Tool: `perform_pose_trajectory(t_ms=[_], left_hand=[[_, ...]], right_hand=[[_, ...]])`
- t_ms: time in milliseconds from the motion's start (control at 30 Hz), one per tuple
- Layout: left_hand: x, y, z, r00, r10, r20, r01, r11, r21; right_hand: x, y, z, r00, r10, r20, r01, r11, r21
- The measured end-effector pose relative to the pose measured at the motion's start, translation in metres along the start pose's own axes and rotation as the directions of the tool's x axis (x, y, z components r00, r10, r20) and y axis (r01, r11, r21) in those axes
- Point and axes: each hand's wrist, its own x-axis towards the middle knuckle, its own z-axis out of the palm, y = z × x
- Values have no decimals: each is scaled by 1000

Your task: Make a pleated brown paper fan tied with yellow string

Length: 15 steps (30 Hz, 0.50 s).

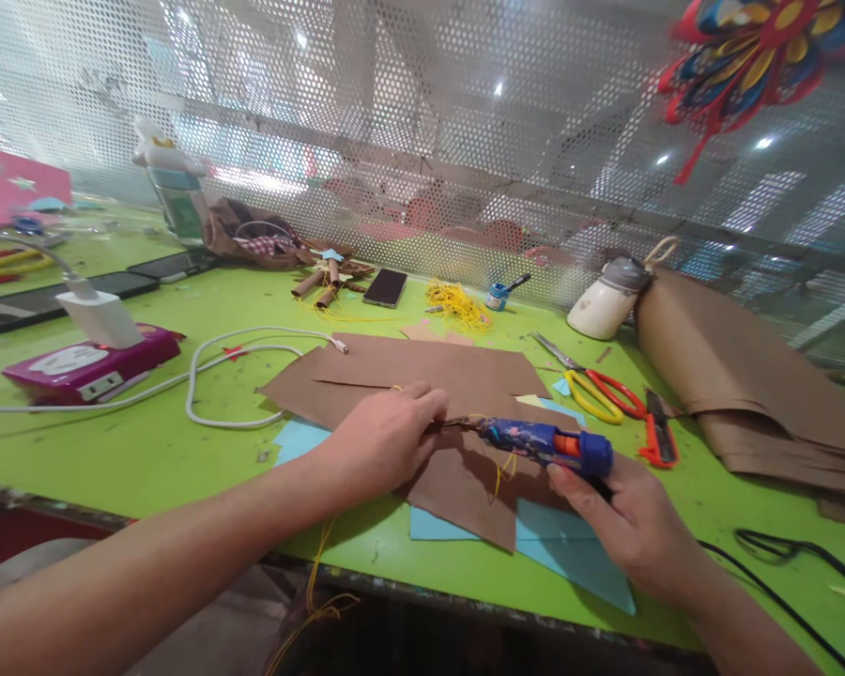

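My right hand is wrapped round a blue glue gun smeared with dried glue, an orange part showing in its body. The gun's nozzle points left, towards the fingers of my left hand. That hand is closed and rests on a cut sheet of brown paper; whatever its fingers pinch is hidden. Yellow string shows by the gun and more hangs over the table's front edge. Light blue paper lies under the brown sheet.
On the green table, scissors and a red cutter lie right. Folded brown paper leans beside a white bottle. A purple power strip, white cable, phone and yellow string heap lie left and behind.
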Motion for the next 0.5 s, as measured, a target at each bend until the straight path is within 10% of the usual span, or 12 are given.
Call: perform_pose_trajectory(t_ms=[500], left_hand=[[0, 0, 0, 1000, -8, -9, 8, 1000, 9]], right_hand=[[-2, 0, -1, 999, 29, -17, -29, 1000, -7]])
